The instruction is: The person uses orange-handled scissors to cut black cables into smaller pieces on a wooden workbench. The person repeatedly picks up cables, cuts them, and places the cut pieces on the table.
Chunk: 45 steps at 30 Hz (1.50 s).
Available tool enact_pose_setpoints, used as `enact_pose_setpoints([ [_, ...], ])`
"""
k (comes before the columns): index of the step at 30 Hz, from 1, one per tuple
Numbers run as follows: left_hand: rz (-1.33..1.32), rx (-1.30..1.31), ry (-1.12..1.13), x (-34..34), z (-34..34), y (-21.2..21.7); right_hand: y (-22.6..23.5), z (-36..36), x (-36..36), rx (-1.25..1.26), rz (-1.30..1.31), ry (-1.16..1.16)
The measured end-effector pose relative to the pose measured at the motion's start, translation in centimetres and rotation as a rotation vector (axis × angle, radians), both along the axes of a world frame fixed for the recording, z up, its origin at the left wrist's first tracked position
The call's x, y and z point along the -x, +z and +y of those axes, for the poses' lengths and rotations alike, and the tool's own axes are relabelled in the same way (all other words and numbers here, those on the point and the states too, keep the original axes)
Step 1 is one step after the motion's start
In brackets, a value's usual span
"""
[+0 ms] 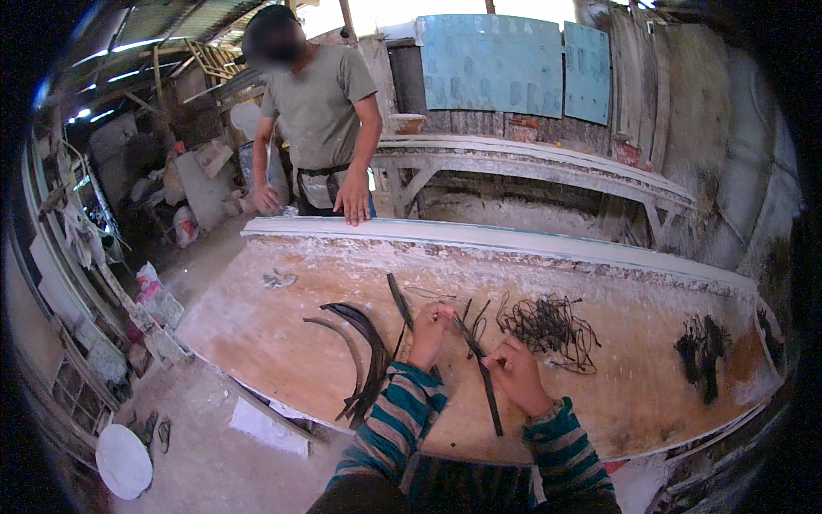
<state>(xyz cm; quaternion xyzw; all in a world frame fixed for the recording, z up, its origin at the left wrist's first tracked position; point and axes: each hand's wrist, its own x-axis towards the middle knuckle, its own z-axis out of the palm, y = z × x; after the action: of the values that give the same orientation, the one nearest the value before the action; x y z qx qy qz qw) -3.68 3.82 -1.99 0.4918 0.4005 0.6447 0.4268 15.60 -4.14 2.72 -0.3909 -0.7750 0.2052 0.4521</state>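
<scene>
Over the middle of the wooden table (257, 330), my left hand (428, 336) is closed in a pinch at the upper end of a thin black strip (490, 398). My right hand (519, 377) pinches the same strip lower down, and its free end hangs toward the table's near edge. Just beyond my left hand lies another black strip (397, 295). A bundle of curved black strips (366, 338) rests left of my left forearm. Beyond my right hand is a tangled heap of thin black cords (552, 330).
A dark bunch of strands (704, 351) lies at the table's right end. A long white ledge (514, 240) runs along the far edge, where a co-worker (321, 111) stands with both hands low. Behind is a whitened bench (548, 163). A white round lid-like disc (124, 461) sits on the floor.
</scene>
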Motion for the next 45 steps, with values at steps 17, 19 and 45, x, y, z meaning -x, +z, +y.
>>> enact_pose_setpoints([
  [17,1.061,-0.228,0.121,-0.1,0.6,-2.6,-1.9,3.8,-4.8,-0.124,-0.043,-0.669],
  [19,1.069,-0.238,0.130,-0.5,0.6,-2.8,-1.9,3.6,-4.6,-0.122,-0.093,-0.611],
  [45,0.903,-0.469,0.085,-1.1,-1.3,0.6,-3.4,2.9,-2.1,0.508,0.400,0.156],
])
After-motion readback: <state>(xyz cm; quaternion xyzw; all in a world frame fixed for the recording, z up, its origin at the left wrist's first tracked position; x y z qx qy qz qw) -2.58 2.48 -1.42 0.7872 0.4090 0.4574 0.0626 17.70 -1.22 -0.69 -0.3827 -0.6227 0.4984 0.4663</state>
